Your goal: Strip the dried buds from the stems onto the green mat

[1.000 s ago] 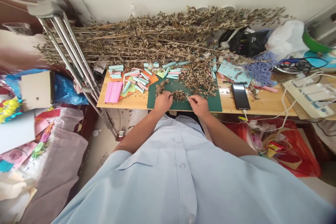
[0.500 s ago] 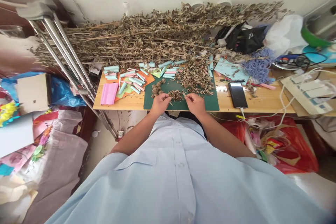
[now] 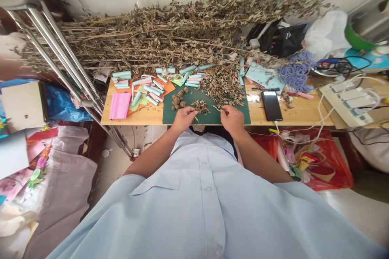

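Note:
My left hand (image 3: 184, 118) is pinched on a dried leaf (image 3: 196, 119), whose tip pokes out below the fingers. My right hand (image 3: 232, 119) pinches a thin dried sprig (image 3: 216, 108) that points left. Between the hands, a small pile of crumbled dried leaves (image 3: 201, 107) lies on the green cutting mat (image 3: 212, 119). Brown clumped balls (image 3: 178, 99) sit behind my left hand. A larger heap of dried leaves (image 3: 226, 87) spreads over the mat's back right, beyond my right hand.
Dried plant stalks (image 3: 152, 36) fill the table's back. Paper rolls (image 3: 152, 89) and pink paper (image 3: 119, 105) lie left. At right are a phone (image 3: 271, 105) on a cable, purple yarn (image 3: 296, 71) and a power strip (image 3: 349, 103). A metal crutch (image 3: 60, 48) leans at the left.
My right hand has moved a little to the right, away from the small pile, and more of the sprig shows. The hands are farther apart. The camera view has shifted slightly.

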Tool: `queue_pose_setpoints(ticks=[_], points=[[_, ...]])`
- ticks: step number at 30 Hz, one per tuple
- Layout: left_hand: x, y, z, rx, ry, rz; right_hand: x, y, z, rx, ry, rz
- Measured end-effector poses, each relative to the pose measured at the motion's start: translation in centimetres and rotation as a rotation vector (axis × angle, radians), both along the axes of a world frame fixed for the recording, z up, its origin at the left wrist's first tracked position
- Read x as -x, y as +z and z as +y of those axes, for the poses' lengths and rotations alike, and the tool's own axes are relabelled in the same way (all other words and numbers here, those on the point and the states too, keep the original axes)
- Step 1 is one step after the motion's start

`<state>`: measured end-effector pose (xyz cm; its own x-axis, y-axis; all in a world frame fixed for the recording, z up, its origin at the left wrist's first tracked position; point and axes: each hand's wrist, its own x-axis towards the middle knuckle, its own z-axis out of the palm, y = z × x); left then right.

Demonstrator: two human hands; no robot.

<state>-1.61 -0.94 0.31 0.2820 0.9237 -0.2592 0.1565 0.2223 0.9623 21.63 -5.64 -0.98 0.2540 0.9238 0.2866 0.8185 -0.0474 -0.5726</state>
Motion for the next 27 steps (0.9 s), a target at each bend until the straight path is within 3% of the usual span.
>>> queue_pose_setpoints(ticks=[4,7,13,20,27], points=[[0.0,0.2,0.1,-0.024,-0.014,0.056,2.2,1.6,0.1,-0.065,0.105,0.143],[0.0,0.3,0.1,-0.051,-0.033,0.066,4.0,2.7,0.7,-0.017,0.226,0.26],[0.0,0.0,0.2,-0.111,-0.056,0.063,6.0,2.2,2.5,0.108,0.348,0.381],[0.0,-0.2,0.1,-0.093,-0.034,0.042,6.5,1.1,3.0,0.092,0.295,0.432],[0.0,0.0,0.2,0.006,0.002,-0.031,6.0,0.9,3.6,0.093,0.151,0.593]])
